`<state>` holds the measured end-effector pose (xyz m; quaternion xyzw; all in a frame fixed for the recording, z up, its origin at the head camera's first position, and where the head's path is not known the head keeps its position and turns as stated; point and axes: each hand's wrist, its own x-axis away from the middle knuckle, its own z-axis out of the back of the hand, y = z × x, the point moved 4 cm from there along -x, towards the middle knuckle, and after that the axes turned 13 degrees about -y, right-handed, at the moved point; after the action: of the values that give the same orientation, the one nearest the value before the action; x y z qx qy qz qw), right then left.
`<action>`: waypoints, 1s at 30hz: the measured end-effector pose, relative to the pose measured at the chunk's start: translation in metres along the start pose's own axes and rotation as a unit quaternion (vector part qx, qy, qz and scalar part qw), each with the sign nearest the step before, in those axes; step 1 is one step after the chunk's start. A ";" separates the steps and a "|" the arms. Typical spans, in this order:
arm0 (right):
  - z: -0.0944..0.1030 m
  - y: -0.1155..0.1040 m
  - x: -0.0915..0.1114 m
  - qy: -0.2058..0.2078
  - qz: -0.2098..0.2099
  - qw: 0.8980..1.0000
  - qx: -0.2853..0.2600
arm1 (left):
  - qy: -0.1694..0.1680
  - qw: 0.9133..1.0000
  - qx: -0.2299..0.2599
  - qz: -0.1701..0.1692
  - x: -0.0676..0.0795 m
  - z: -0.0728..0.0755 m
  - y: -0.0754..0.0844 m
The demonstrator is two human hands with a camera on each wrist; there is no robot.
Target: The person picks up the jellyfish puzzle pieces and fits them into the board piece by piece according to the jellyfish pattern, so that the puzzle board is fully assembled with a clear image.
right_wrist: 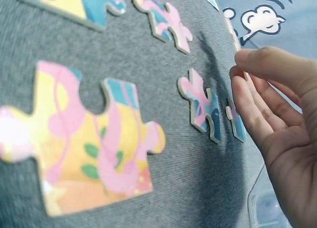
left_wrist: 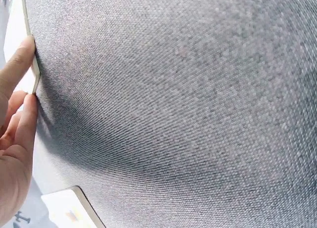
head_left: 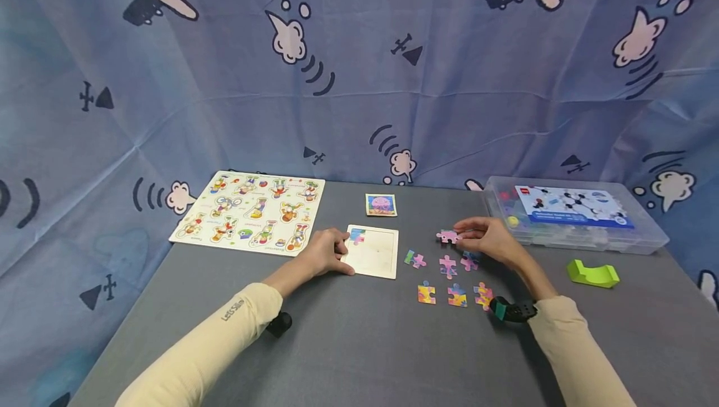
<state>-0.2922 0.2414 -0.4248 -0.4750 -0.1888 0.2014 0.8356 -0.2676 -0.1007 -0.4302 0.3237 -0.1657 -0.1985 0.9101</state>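
Sleeves (head_left: 199, 348) lie nearest; the left hand (head_left: 321, 252) holds the tray's (head_left: 377, 260) left edge; the right hand (head_left: 490, 240) pinches a pink piece (head_left: 446, 237) beyond its right edge; assembly looks barely begun (one seated piece (head_left: 356, 236), far-left corner), with loose pieces (head_left: 457, 296) left.

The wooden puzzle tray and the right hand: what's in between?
The head view shows the pink puzzle piece that the right hand pinches and, nearer the wooden puzzle tray, a green-and-pink puzzle piece.
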 end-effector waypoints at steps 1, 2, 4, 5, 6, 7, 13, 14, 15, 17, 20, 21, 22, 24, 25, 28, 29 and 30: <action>0.000 0.001 0.001 0.001 0.002 1.000 -0.010 | -0.001 1.000 0.002 0.002 0.000 0.000 0.000; 0.000 0.002 0.001 0.002 0.005 1.000 -0.020 | -0.001 1.000 0.001 0.004 0.000 0.000 0.000; -0.001 0.005 0.002 0.009 0.009 0.999 -0.041 | 0.000 1.000 -0.004 0.004 0.000 0.000 0.001; -0.001 0.007 0.003 0.012 0.011 0.998 -0.054 | 0.001 1.000 -0.006 0.005 0.000 0.000 0.001; -0.002 0.008 0.003 0.016 0.012 0.998 -0.064 | 0.002 1.000 -0.007 0.005 -0.001 0.000 0.001; -0.003 0.010 0.003 0.018 0.013 0.997 -0.073 | 0.002 1.000 -0.006 0.006 -0.001 0.000 0.001; -0.007 0.012 0.003 0.037 0.026 0.994 -0.099 | 0.001 1.000 -0.007 0.010 -0.001 -0.001 0.000; -0.008 0.012 0.002 0.039 0.026 0.994 -0.100 | 0.002 1.000 -0.008 0.010 -0.001 -0.001 0.000; -0.009 0.011 0.002 0.040 0.025 0.994 -0.102 | 0.002 1.000 -0.009 0.010 -0.001 -0.001 0.000; -0.010 0.010 0.001 0.042 0.021 0.994 -0.103 | 0.003 1.000 -0.012 0.009 -0.001 0.000 0.000; -0.012 0.008 0.000 0.041 0.013 0.994 -0.100 | 0.005 1.000 -0.008 0.009 0.000 0.000 0.001; -0.012 0.008 -0.001 0.042 0.013 0.994 -0.100 | 0.006 1.000 -0.007 0.009 0.000 0.000 0.001; -0.013 0.007 -0.002 0.043 0.012 0.994 -0.099 | 0.006 1.000 -0.007 0.010 0.000 0.000 0.001; -0.014 0.006 -0.003 0.046 0.014 0.994 -0.100 | 0.007 1.000 -0.003 0.012 0.000 0.000 0.001; -0.015 0.005 -0.004 0.049 0.015 0.993 -0.103 | 0.007 1.000 -0.001 0.012 0.000 0.000 0.001; -0.019 0.004 -0.006 0.053 0.026 0.991 -0.116 | 0.006 1.000 -0.003 0.013 0.000 -0.001 0.001; -0.020 0.003 -0.007 0.053 0.029 0.991 -0.120 | 0.006 1.000 -0.003 0.012 -0.001 -0.001 0.001; -0.022 0.003 -0.007 0.052 0.031 0.991 -0.123 | 0.006 1.000 -0.005 0.012 -0.001 -0.001 0.001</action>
<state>-0.2880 0.2234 -0.4387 -0.5894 -0.1534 0.1777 0.7729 -0.2677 -0.0992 -0.4305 0.3182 -0.1626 -0.1868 0.9151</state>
